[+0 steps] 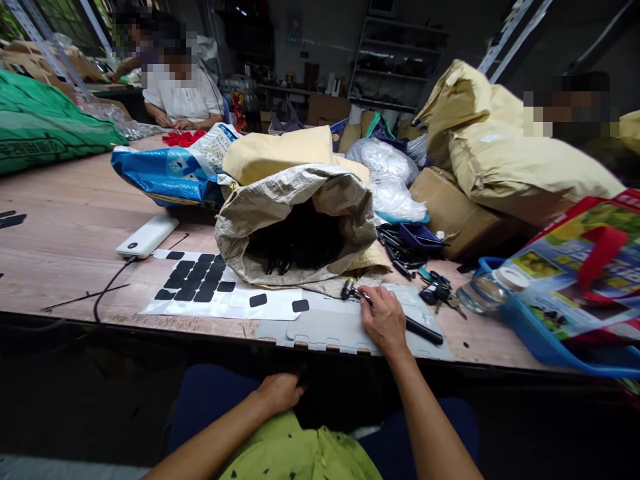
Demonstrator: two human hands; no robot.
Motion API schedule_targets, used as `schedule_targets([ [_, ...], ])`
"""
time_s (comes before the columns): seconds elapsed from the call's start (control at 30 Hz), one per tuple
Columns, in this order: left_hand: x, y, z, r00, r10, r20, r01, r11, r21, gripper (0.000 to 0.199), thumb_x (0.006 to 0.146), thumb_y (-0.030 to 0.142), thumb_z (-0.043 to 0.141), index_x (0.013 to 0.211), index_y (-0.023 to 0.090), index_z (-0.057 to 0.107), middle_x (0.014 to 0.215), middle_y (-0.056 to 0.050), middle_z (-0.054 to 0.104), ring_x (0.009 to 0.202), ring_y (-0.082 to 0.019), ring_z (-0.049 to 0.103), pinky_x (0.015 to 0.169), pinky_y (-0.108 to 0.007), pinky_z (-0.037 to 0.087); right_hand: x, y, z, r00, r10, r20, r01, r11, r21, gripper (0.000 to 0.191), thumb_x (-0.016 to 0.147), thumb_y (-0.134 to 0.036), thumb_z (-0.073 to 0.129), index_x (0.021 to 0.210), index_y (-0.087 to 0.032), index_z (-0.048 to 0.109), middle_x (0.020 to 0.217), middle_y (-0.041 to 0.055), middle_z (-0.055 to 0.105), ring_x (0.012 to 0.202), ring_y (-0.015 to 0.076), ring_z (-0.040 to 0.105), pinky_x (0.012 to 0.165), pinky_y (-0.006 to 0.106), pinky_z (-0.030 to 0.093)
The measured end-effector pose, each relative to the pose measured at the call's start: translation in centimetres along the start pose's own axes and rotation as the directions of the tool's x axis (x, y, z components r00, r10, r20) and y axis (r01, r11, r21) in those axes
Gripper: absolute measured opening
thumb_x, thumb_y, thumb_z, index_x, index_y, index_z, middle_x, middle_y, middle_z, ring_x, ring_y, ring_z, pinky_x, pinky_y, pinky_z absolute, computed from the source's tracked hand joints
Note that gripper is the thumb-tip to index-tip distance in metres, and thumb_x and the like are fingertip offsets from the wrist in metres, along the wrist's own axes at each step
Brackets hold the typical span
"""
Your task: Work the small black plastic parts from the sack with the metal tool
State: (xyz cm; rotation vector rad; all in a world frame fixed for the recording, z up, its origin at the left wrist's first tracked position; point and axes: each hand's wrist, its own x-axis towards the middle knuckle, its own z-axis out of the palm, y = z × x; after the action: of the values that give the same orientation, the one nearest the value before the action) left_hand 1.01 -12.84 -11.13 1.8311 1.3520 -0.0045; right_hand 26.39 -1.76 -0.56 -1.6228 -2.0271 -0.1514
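Observation:
My right hand (385, 321) is closed round the shaft of a small hammer (424, 331), which lies low over a grey sheet of board (320, 328) at the table's front edge. The hammer's yellow-tipped metal head points left and its black grip sticks out to the right. My left hand (281, 391) is below the table edge, over my lap, with curled fingers; what they hold, if anything, is hidden. A woven sack (295, 190) lies with its mouth towards me, dark slender pieces inside. Left of it, black rounded pads (193, 277) sit on a white sheet (173, 308).
A white power bank (147, 237) with a cable lies left. Right are keys (443, 293), a jar (483, 293), and a blue basket (540, 333) with a colourful bag (585, 267). Large sacks (525, 160) stand behind. A person in white (183, 103) sits across the table.

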Motion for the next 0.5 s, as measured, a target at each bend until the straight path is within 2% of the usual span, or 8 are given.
schedule_targets([
  [0.1, -1.4, 2.3, -1.7, 0.993, 0.088, 0.076, -0.094, 0.992, 0.080, 0.045, 0.084, 0.036, 0.064, 0.128, 0.025, 0.066, 0.115, -0.010, 0.074, 0.107, -0.031, 0.069, 0.088, -0.039, 0.053, -0.1, 0.0, 0.0, 1.000, 0.004, 0.001, -0.004, 1.000, -0.007, 0.025, 0.093, -0.021, 0.055, 0.115, -0.023, 0.068, 0.097, 0.0046, 0.064, 0.093, 0.0215, 0.053, 0.085, 0.032, 0.040],
  [0.17, -2.8, 4.8, -4.2, 0.967, 0.251, 0.037, -0.253, 0.966, 0.051, 0.032, 0.085, 0.037, 0.067, 0.114, 0.026, 0.073, 0.098, -0.005, 0.076, 0.093, -0.026, 0.071, 0.082, -0.032, 0.052, -0.1, 0.0, 0.0, 1.000, 0.006, 0.006, -0.006, 1.000, -0.013, 0.026, 0.093, -0.021, 0.055, 0.115, -0.023, 0.068, 0.097, 0.0045, 0.064, 0.093, 0.0217, 0.053, 0.085, 0.032, 0.040],
  [0.23, -3.6, 6.8, -7.8, 0.919, 0.388, -0.073, -0.390, 0.921, -0.013, 0.023, 0.088, 0.037, 0.066, 0.106, 0.027, 0.075, 0.090, -0.001, 0.076, 0.082, -0.019, 0.070, 0.075, -0.026, 0.051, -0.1, 0.0, 0.0, 1.000, 0.007, 0.007, -0.007, 1.000, -0.015, 0.026, 0.093, -0.021, 0.055, 0.116, -0.023, 0.068, 0.097, 0.0046, 0.064, 0.093, 0.0220, 0.053, 0.085, 0.032, 0.040],
  [0.3, -3.3, 7.4, -12.2, 0.873, 0.391, -0.293, -0.417, 0.909, -0.029, 0.021, 0.094, 0.035, 0.059, 0.103, 0.025, 0.075, 0.091, -0.001, 0.075, 0.079, -0.015, 0.069, 0.073, -0.024, 0.051, -0.1, -0.1, 0.0, 1.000, 0.007, 0.003, -0.007, 1.000, -0.016, 0.026, 0.093, -0.021, 0.055, 0.115, -0.023, 0.068, 0.097, 0.0047, 0.064, 0.094, 0.0222, 0.053, 0.085, 0.032, 0.040],
  [0.33, -2.7, 7.1, -14.5, 0.831, 0.331, -0.448, -0.368, 0.930, 0.006, 0.023, 0.095, 0.032, 0.057, 0.106, 0.023, 0.074, 0.093, -0.002, 0.075, 0.079, -0.016, 0.068, 0.073, -0.024, 0.051, -0.1, -0.1, 0.0, 1.000, 0.007, 0.000, -0.007, 1.000, -0.016, 0.026, 0.093, -0.021, 0.055, 0.115, -0.023, 0.068, 0.097, 0.0047, 0.064, 0.093, 0.0222, 0.052, 0.085, 0.032, 0.039],
  [0.4, -1.0, 5.8, -18.6, 0.678, 0.201, -0.707, -0.144, 0.980, 0.140, 0.029, 0.095, 0.027, 0.054, 0.118, 0.019, 0.070, 0.104, -0.008, 0.073, 0.088, -0.020, 0.068, 0.080, -0.029, 0.053, -0.1, -0.1, 0.0, 1.000, 0.005, -0.005, -0.005, 1.000, -0.012, 0.025, 0.093, -0.021, 0.055, 0.115, -0.023, 0.068, 0.097, 0.0046, 0.064, 0.093, 0.0219, 0.052, 0.085, 0.032, 0.039],
  [0.43, 0.0, 4.9, -20.3, 0.617, 0.135, -0.775, 0.018, 0.982, 0.185, 0.035, 0.094, 0.023, 0.054, 0.126, 0.017, 0.066, 0.113, -0.012, 0.070, 0.094, -0.023, 0.069, 0.084, -0.033, 0.054, -0.1, 0.0, 0.0, 1.000, 0.003, -0.006, -0.003, 1.000, -0.010, 0.025, 0.093, -0.021, 0.055, 0.114, -0.023, 0.068, 0.097, 0.0045, 0.064, 0.092, 0.0218, 0.052, 0.085, 0.032, 0.039],
  [0.5, 1.8, 3.6, -22.9, 0.575, -0.003, -0.818, 0.302, 0.930, 0.209, 0.045, 0.089, 0.015, 0.054, 0.134, 0.013, 0.060, 0.123, -0.019, 0.065, 0.100, -0.029, 0.069, 0.086, -0.038, 0.054, -0.1, 0.0, 0.0, 1.000, 0.000, -0.007, 0.000, 1.000, -0.005, 0.025, 0.093, -0.021, 0.055, 0.113, -0.023, 0.068, 0.096, 0.0044, 0.063, 0.092, 0.0216, 0.052, 0.085, 0.032, 0.039],
])
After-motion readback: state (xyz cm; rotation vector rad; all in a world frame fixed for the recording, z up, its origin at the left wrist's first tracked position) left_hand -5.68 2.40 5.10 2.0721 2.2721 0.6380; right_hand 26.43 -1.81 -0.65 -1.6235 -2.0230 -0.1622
